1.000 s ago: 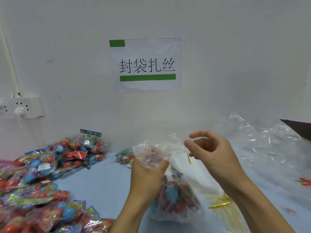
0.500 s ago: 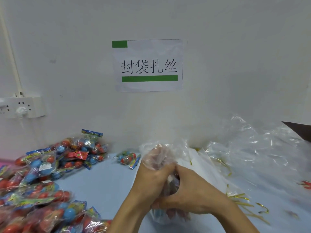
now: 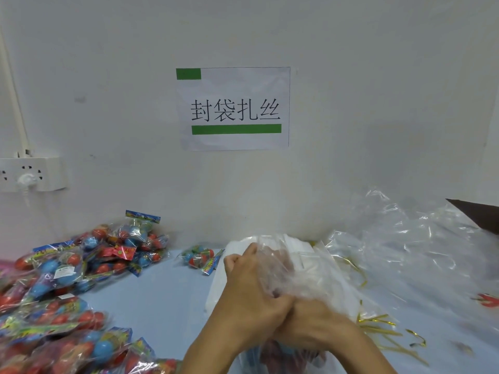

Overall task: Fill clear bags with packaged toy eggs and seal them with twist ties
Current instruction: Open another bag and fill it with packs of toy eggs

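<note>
Two hands now meet low in the centre: left hand (image 3: 251, 290) clenches the gathered neck of the clear bag (image 3: 294, 268), and right hand (image 3: 313, 323), free a second ago, has closed around it below, so tying seems near. One filled bag; egg packs (image 3: 64, 268) too many to count at left; several gold ties (image 3: 378, 323) lower right.

My left hand (image 3: 251, 298) gripped the gathered neck of the clear bag (image 3: 294, 276), fingers (image 3: 232, 261) curled round the crumpled film. My right hand (image 3: 316, 325) pressed against it from the right, wrapped round the bag just below; whether it held a tie I could not tell. Packaged toy eggs (image 3: 280, 352) showed blurred through the bag beneath my hands. On the pale blue surface (image 3: 162, 300), more egg packs (image 3: 67, 268) lay heaped to the left, gold twist ties (image 3: 383, 327) to the right, beside loose clear film (image 3: 421, 252). A paper sign (image 3: 233, 109) hung on the wall.
</note>
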